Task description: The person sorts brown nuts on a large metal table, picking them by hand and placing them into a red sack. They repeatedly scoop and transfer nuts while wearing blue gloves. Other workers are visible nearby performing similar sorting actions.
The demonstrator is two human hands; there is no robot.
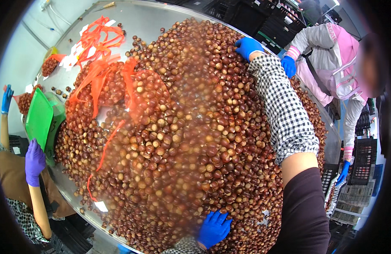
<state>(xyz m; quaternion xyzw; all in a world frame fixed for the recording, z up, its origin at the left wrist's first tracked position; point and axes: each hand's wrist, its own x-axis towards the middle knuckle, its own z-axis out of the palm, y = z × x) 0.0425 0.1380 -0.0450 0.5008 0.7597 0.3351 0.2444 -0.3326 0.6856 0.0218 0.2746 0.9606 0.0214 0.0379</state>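
Note:
A broad heap of loose chestnuts [227,127] covers much of a metal table. Far out over the heap reaches my right hand [249,48], in a blue glove below a black-and-white checked sleeve cover. It rests on chestnuts near the far table edge, its fingers bent down against them. My left hand [214,229], also blue-gloved, lies on the near part of the pile. Its fingers are spread and their tips touch chestnuts; I see nothing held. Blurred patches run through the middle of the view.
Orange mesh bags [148,92] of chestnuts lie at left, beside loose orange netting [100,41] with white tags. A purple-gloved person's hand [35,162] is at a green scoop-like container [39,117]. Another blue-gloved person [332,60] bends over the right edge. Black crates [265,19] stand behind.

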